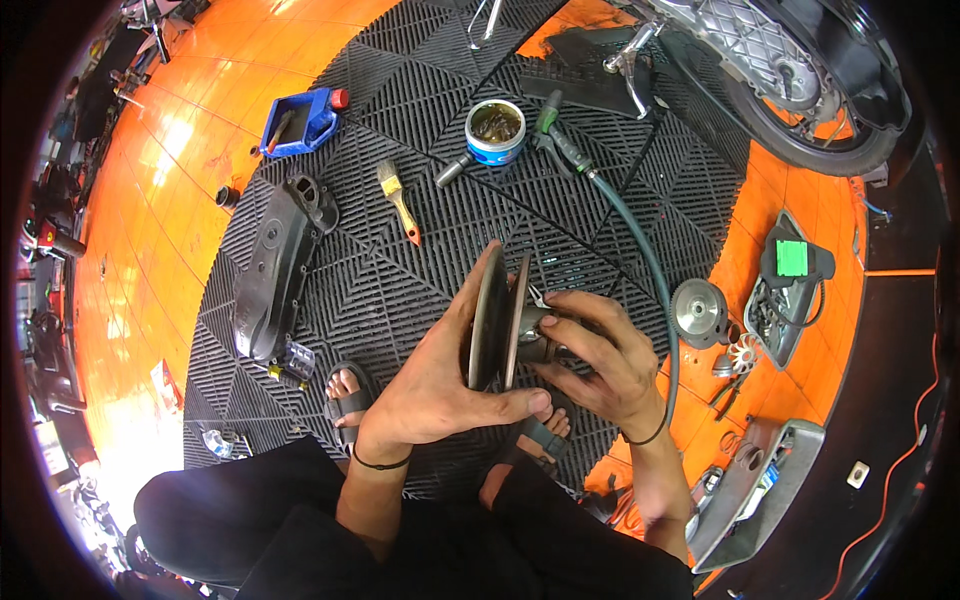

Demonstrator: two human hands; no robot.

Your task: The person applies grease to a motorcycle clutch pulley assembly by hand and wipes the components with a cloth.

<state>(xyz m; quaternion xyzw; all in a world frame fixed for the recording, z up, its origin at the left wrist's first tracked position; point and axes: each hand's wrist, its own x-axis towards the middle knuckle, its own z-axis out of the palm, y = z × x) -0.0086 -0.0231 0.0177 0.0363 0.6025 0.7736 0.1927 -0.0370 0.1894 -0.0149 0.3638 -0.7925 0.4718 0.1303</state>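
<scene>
My left hand [430, 385] grips a round metal pulley assembly [486, 315], two discs held upright on edge with a narrow gap between them, thumb along the bottom. My right hand [600, 355] has curled fingers around the dark hub on the pulley's right side, where a small bright piece shows near the fingertips. Beyond them on the black grid mat [360, 280] lie a paintbrush [398, 200], an open tub of grease [497, 130], a dark metal cylinder [452, 172] and an air gun [565, 145] on a green hose.
A black casing [270, 275] and blue jug tray [300, 120] lie left. A scooter wheel [800, 130] is at top right. A gear disc [699, 313], parts tray [790, 330] and grey bin [750, 515] sit right on orange floor [130, 280]. My sandalled feet [350, 405] are below.
</scene>
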